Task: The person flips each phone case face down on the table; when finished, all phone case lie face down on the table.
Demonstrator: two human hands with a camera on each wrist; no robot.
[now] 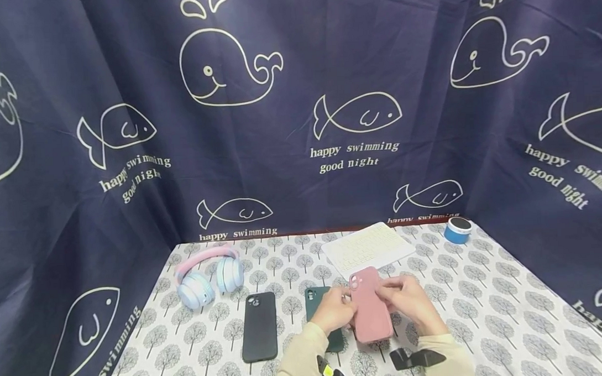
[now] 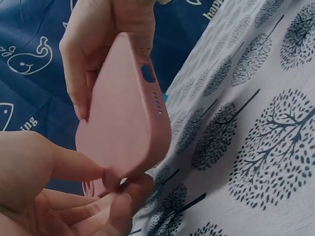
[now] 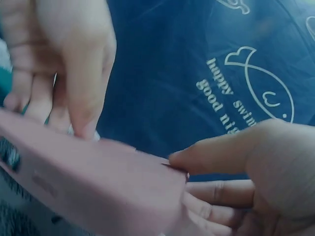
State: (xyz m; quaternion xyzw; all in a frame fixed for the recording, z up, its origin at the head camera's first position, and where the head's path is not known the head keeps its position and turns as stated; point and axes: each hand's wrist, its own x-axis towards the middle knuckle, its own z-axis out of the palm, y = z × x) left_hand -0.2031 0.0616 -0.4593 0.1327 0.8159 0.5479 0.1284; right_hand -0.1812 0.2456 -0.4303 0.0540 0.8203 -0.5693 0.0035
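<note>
A pink phone case (image 1: 371,310) is held up over the table between both hands, its back with the camera cutout facing the head camera. My left hand (image 1: 333,310) pinches its left edge with thumb and fingers. On the opposite edge my right hand (image 1: 406,296) pinches it the same way. In the left wrist view the bottom end of the pink case (image 2: 123,108) shows its port opening and speaker holes. Partly hidden under my left hand lies a dark green phone case (image 1: 317,299). To the left a black phone case (image 1: 259,328) lies flat, camera cutout up.
A white keyboard (image 1: 368,247) lies behind the hands. Pink and light-blue headphones (image 1: 204,280) rest at the back left. A small blue round speaker (image 1: 458,230) stands in the far right corner. A dark blue curtain (image 1: 298,121) hangs around the tree-patterned tablecloth (image 1: 509,313).
</note>
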